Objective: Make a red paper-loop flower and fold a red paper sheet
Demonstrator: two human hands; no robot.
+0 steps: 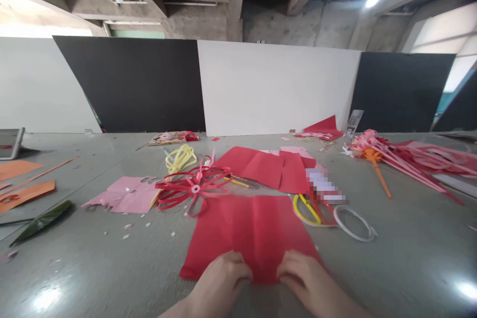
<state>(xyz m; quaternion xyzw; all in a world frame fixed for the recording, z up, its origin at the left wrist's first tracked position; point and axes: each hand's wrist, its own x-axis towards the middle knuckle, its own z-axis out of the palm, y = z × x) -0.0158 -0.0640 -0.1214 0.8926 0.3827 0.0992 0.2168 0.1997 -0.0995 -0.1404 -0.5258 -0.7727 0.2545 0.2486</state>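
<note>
A sheet of red paper (257,231) lies in front of me, with soft vertical creases near its middle. My left hand (225,276) is closed at its near edge, left of centre, fingers curled on the paper. On the right, my right hand (307,273) grips that same edge with its fingers bent. Both thumbs are partly hidden below the edge. Touching the sheet's far left corner is a red paper-strip flower (196,189) with looped petals. More red paper pieces (257,166) overlap just beyond the sheet.
Pink paper with cut-outs (124,196) and a yellow strip flower (181,158) lie to the left. Yellow tubing (305,212) and a white coil (354,226) lie right. Pink strips (402,159) are heaped far right, orange paper (28,196) far left. Upright panels (276,89) stand behind.
</note>
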